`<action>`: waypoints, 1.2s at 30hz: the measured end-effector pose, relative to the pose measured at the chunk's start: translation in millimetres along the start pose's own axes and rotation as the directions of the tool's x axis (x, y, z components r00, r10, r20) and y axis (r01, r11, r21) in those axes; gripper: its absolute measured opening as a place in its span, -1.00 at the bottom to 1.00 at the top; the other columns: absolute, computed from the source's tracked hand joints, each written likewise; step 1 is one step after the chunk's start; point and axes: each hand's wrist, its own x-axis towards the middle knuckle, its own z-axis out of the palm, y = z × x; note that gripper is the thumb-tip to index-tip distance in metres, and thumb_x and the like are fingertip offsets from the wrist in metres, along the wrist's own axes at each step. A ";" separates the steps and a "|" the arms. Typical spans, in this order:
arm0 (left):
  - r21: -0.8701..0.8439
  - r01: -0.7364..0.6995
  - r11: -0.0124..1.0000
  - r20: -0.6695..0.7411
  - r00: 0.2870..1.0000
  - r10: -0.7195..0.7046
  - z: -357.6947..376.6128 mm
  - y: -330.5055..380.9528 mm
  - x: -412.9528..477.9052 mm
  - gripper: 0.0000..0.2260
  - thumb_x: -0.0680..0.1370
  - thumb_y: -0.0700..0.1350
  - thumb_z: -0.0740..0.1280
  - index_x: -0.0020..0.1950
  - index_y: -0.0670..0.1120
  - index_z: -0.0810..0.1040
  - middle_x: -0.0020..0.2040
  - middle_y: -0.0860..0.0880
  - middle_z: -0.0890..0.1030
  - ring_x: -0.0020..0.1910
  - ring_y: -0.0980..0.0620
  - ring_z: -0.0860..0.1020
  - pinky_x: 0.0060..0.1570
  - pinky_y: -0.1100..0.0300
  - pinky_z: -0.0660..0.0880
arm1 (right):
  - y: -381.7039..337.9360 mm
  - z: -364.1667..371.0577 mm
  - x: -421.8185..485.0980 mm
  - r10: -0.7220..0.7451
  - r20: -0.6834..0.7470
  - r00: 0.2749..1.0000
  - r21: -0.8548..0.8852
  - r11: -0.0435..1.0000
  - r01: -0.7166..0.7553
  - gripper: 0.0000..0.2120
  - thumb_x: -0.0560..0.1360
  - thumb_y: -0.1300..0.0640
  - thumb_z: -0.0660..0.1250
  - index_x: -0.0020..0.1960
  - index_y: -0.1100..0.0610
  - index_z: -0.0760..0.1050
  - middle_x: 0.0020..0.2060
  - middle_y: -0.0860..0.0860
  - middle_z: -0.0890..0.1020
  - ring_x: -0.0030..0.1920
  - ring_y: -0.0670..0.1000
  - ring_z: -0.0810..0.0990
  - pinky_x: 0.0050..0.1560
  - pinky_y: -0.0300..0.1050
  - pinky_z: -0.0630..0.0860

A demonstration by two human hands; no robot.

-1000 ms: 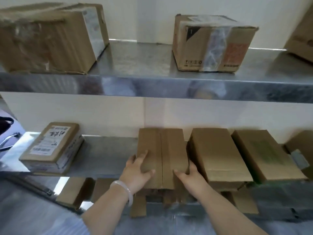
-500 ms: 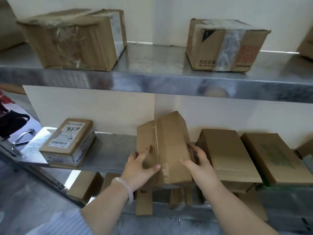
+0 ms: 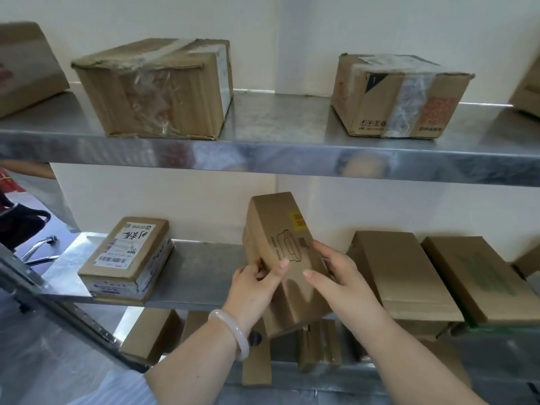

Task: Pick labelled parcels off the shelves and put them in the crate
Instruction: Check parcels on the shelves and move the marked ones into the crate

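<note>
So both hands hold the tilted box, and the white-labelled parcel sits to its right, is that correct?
Not quite: the head view shows the white-labelled parcel to the left of the box; the left hand and right hand do hold it tilted.

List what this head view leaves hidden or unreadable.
1. Crate: outside the head view.
2. Held box: lower face covered by the left hand and right hand; yellow sticker print too small.
3. Bottom-shelf boxes: mostly behind the middle shelf.
4. Top-left box: cut by the left edge.

At far left, black chair (image 3: 20,226) on chrome legs (image 3: 41,249); cream wall (image 3: 380,24) behind.
</note>
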 end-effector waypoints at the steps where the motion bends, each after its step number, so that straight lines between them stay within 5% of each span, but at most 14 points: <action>1: -0.053 0.003 0.999 0.006 1.000 -0.002 -1.7 -0.6 -0.8 -0.30 0.30 0.47 0.39 0.33 0.13 0.49 0.22 0.03 0.58 0.18 0.06 0.57 0.19 -0.02 0.56 | -0.2 1.5 0.1 -0.015 0.022 1.000 0.022 1.000 0.014 -0.42 0.41 -0.26 0.35 0.41 -0.30 0.33 0.36 -0.18 0.43 0.35 -0.15 0.41 0.37 0.03 0.41; 3: -0.144 0.004 0.990 -0.017 1.000 -0.007 -6.4 0.3 -3.5 -0.52 0.46 0.18 0.45 0.33 0.11 0.46 0.15 0.07 0.62 0.13 0.06 0.61 0.12 -0.02 0.60 | -4.3 5.6 -2.8 -0.049 0.045 0.998 0.096 0.994 0.044 -0.56 0.53 -0.08 0.32 0.40 -0.21 0.39 0.33 -0.18 0.49 0.31 -0.20 0.45 0.32 -0.10 0.43; 8: -0.152 -0.075 0.986 -0.129 0.990 0.055 -20.9 0.4 -8.9 -0.38 0.53 -0.03 0.42 0.45 0.26 0.13 0.17 0.12 0.56 0.16 0.10 0.56 -0.07 0.20 0.58 | -7.0 16.8 -10.6 -0.019 0.065 0.998 0.188 0.982 0.006 -0.68 0.61 0.05 0.23 0.31 -0.24 0.48 0.25 -0.27 0.54 0.27 -0.23 0.48 0.34 -0.04 0.44; 11: -0.141 -0.078 0.987 -0.150 0.987 0.056 -29.5 5.5 -8.7 -0.42 0.47 0.06 0.47 0.37 0.22 0.22 0.20 0.12 0.55 0.17 0.09 0.55 0.04 0.14 0.58 | -6.5 25.9 -10.6 -0.029 0.114 0.993 0.200 0.980 0.006 -0.68 0.64 0.03 0.18 0.30 -0.29 0.47 0.27 -0.32 0.51 0.33 -0.24 0.42 0.41 -0.02 0.36; 13: -0.067 -0.078 0.995 -0.136 0.988 0.069 -34.8 3.7 -6.5 -0.20 0.31 0.28 0.51 0.44 0.17 0.23 0.29 0.12 0.52 0.27 0.07 0.50 0.29 0.00 0.47 | -8.2 33.4 -10.7 -0.049 0.156 0.986 0.200 0.980 0.017 -0.68 0.65 0.03 0.15 0.30 -0.29 0.47 0.28 -0.33 0.50 0.33 -0.29 0.40 0.40 -0.16 0.34; 16: -0.005 -0.002 1.000 -0.097 0.995 0.002 -41.1 -4.6 -2.8 0.08 0.13 0.48 0.50 0.52 0.30 0.04 0.37 0.08 0.46 0.34 0.01 0.45 0.36 -0.09 0.39 | -10.2 43.0 -9.8 -0.045 0.253 0.966 0.202 0.979 -0.008 -0.66 0.65 0.04 0.13 0.33 -0.30 0.43 0.27 -0.34 0.48 0.25 -0.40 0.41 0.12 -0.49 0.39; 20: -0.103 0.054 0.993 -0.057 0.997 -0.060 -48.6 -12.2 -5.1 0.06 0.22 0.29 0.55 0.57 0.26 -0.01 0.30 0.07 0.50 0.22 0.01 0.53 0.28 -0.06 0.47 | -6.2 46.9 -4.1 -0.010 0.306 0.952 0.139 0.990 -0.034 -0.62 0.66 0.11 0.12 0.39 -0.25 0.33 0.27 -0.33 0.46 0.22 -0.42 0.42 0.00 -0.56 0.39; 25: -0.316 0.066 0.946 -0.022 0.997 -0.077 -61.0 -22.4 -5.8 -0.07 0.25 0.09 0.54 0.53 0.26 0.16 0.21 0.08 0.60 0.15 0.02 0.61 0.22 -0.01 0.51 | 4.2 33.9 8.5 0.087 -0.018 0.996 -0.125 0.988 -0.088 -0.44 0.55 0.04 0.33 0.47 -0.23 0.22 0.34 -0.17 0.41 0.27 -0.16 0.44 0.18 -0.23 0.37; 28: -0.349 0.077 0.934 0.014 0.997 -0.077 -67.0 -28.7 0.2 -0.20 0.28 0.09 0.52 0.48 0.28 0.29 0.22 0.06 0.63 0.16 0.00 0.62 0.27 -0.06 0.49 | 9.6 26.2 14.1 0.213 0.021 0.977 -0.085 0.974 -0.211 -0.40 0.52 -0.02 0.38 0.48 -0.16 0.22 0.19 -0.19 0.51 0.12 -0.13 0.53 0.14 -0.17 0.47; 32: -0.237 0.120 0.964 0.000 0.992 -0.124 -70.4 -35.8 9.0 -0.61 0.45 0.13 0.37 0.24 0.46 0.44 0.21 0.06 0.64 0.15 -0.02 0.63 0.22 -0.06 0.52 | 18.4 30.5 16.0 0.268 0.051 0.962 -0.154 0.954 -0.258 -0.35 0.50 -0.03 0.40 0.50 -0.15 0.21 0.44 -0.05 0.38 0.36 0.02 0.44 0.32 0.05 0.46; 36: 0.017 0.132 0.991 -0.018 0.991 -0.132 -75.2 -38.3 19.3 -0.54 0.50 0.10 0.37 0.38 0.30 0.38 0.12 0.19 0.66 0.11 0.10 0.63 0.25 0.04 0.49 | 25.2 37.6 21.5 0.242 0.081 0.967 -0.240 0.946 -0.217 -0.33 0.49 -0.02 0.42 0.51 -0.16 0.20 0.51 -0.05 0.25 0.47 0.01 0.27 0.41 -0.02 0.30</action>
